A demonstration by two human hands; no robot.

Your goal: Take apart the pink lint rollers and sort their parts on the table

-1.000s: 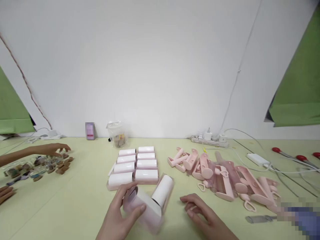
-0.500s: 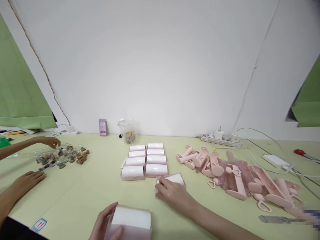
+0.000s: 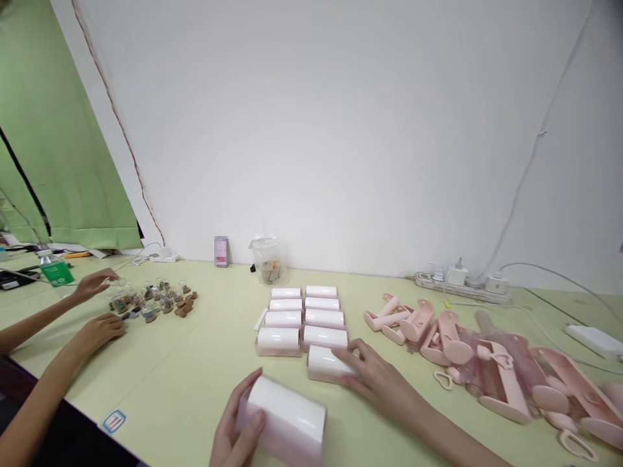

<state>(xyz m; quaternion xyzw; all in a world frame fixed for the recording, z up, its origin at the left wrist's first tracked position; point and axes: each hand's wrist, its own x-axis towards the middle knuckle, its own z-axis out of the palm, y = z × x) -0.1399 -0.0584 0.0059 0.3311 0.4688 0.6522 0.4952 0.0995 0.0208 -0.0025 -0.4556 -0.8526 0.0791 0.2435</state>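
My left hand is wrapped round the left end of a large white roll in a glossy clear sleeve, raised near the front of the table. My right hand grips the right end of another white roll, which rests on the table at the near end of the right column. Behind it, several similar white rolls lie in two side-by-side columns. A narrow white strip lies at the left of these columns.
Pink plastic holders and heart-shaped rings pile up on the right. A power strip with cables sits by the wall. At left, another person's hands work among small corked glass jars. A plastic bag stands at the back.
The roll under my right hand now sits straighter, closer to the columns, and my hand has shifted to its right end. My left hand's roll has tilted. The whole view has swung left.
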